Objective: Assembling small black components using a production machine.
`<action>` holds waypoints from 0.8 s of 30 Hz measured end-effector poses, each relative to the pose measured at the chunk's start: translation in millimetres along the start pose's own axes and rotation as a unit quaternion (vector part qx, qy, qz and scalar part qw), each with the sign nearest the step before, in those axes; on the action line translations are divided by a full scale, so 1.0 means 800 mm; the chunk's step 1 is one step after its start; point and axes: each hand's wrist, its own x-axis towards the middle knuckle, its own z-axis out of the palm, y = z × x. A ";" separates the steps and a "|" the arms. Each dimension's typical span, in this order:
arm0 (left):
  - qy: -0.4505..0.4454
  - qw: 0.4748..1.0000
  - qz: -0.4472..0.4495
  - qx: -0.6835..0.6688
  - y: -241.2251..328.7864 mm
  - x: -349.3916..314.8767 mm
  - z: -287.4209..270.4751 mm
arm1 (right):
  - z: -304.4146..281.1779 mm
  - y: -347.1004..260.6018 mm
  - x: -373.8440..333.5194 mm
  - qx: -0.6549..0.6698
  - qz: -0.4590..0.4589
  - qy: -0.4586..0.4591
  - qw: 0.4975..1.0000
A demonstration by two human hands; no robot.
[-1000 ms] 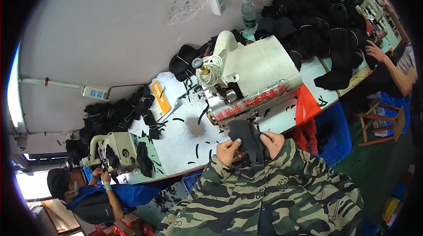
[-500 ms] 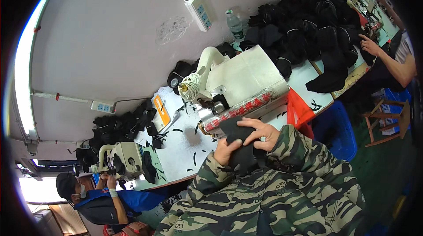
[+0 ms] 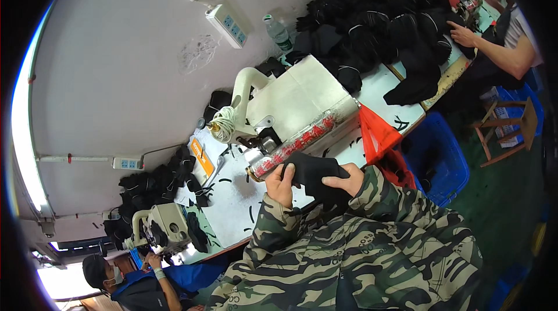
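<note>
Between my two hands a piece of black fabric (image 3: 315, 172) is stretched out, in front of a cream sewing machine (image 3: 302, 99). My left hand (image 3: 281, 186) pinches its left end between thumb and fingers, close to the machine's needle end. The right end is gripped by my right hand (image 3: 347, 181), thumb on top and the fingers hidden behind the cloth. Part of the fabric hangs down toward my camouflage jacket (image 3: 360, 247).
Black fabric bundles (image 3: 383, 26) are heaped along the wall beside a plastic bottle (image 3: 278, 33). A red bag (image 3: 378, 133) hangs at the table edge by a blue basket (image 3: 447, 160). One co-worker (image 3: 131, 282) sits at another machine; another person's hand (image 3: 463, 35) touches the heap.
My hands have moved apart, spreading the black fabric wider. My right hand's raised fingers have gone behind the cloth. The whole view has shifted, so the machine appears further left.
</note>
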 end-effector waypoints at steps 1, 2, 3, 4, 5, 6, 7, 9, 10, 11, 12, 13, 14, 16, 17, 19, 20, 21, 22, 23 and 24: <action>-0.012 1.000 0.011 0.009 -0.003 0.003 0.000 | -0.004 0.002 -0.001 -0.012 -0.007 -0.030 0.999; -0.015 1.000 0.006 0.012 0.000 0.002 -0.004 | -0.005 0.004 -0.004 -0.006 -0.005 -0.027 1.000; -0.074 0.996 -0.044 0.026 0.005 0.001 -0.012 | -0.006 0.008 -0.007 -0.001 -0.037 -0.050 0.998; -0.133 0.986 -0.095 0.037 0.007 0.002 -0.020 | -0.008 0.013 -0.007 0.003 -0.068 -0.071 0.995; -0.167 0.976 -0.132 0.052 0.009 0.006 -0.025 | -0.013 0.017 -0.007 -0.009 -0.048 -0.097 0.994; -0.189 0.970 -0.125 0.090 0.015 0.009 -0.029 | -0.016 0.021 -0.008 -0.004 -0.046 -0.096 0.994; -0.208 0.967 -0.115 0.095 0.020 0.014 -0.028 | -0.018 0.022 -0.012 -0.005 -0.037 -0.117 0.992; -0.271 0.944 -0.134 0.128 0.031 0.026 -0.037 | -0.022 0.026 -0.011 0.011 -0.037 -0.170 0.985; -0.271 0.944 -0.136 0.129 0.033 0.027 -0.035 | -0.023 0.029 -0.010 0.013 -0.036 -0.170 0.985; -0.310 0.924 -0.130 0.183 0.036 0.027 -0.032 | -0.024 0.031 -0.008 0.020 -0.004 -0.170 0.985; -0.349 0.898 -0.124 0.236 0.040 0.029 -0.027 | -0.023 0.034 -0.008 0.027 0.028 -0.166 0.985; -0.360 0.888 -0.112 0.263 0.035 0.029 -0.018 | -0.020 0.041 -0.005 0.015 0.016 -0.135 0.991; -0.381 0.876 -0.130 0.265 0.044 0.025 -0.004 | -0.016 0.042 -0.006 0.017 0.018 -0.132 0.991; -0.334 0.909 -0.087 0.234 0.018 0.017 -0.002 | -0.008 0.046 -0.008 0.110 0.118 -0.117 0.980; -0.254 0.942 -0.055 0.210 -0.002 0.010 -0.004 | -0.008 0.069 -0.004 0.081 0.092 -0.083 0.989; -0.161 0.964 -0.027 0.212 -0.018 -0.009 -0.014 | -0.005 0.086 -0.006 0.086 0.103 -0.093 0.987; -0.125 0.982 -0.050 0.130 -0.050 -0.025 -0.028 | -0.002 0.091 -0.001 0.090 0.114 -0.115 0.983; -0.157 0.971 -0.080 0.159 -0.069 -0.039 -0.040 | -0.002 0.096 -0.001 0.076 0.092 -0.112 0.986; -0.185 0.959 -0.108 0.188 -0.078 -0.048 -0.048 | 0.002 0.092 -0.001 0.074 0.093 -0.116 0.986; -0.180 0.960 -0.107 0.188 -0.086 -0.052 -0.055 | 0.005 0.084 -0.001 0.114 0.110 -0.093 0.983; -0.133 0.981 -0.116 0.087 -0.089 -0.049 -0.057 | 0.005 0.071 0.001 0.152 0.124 -0.065 0.978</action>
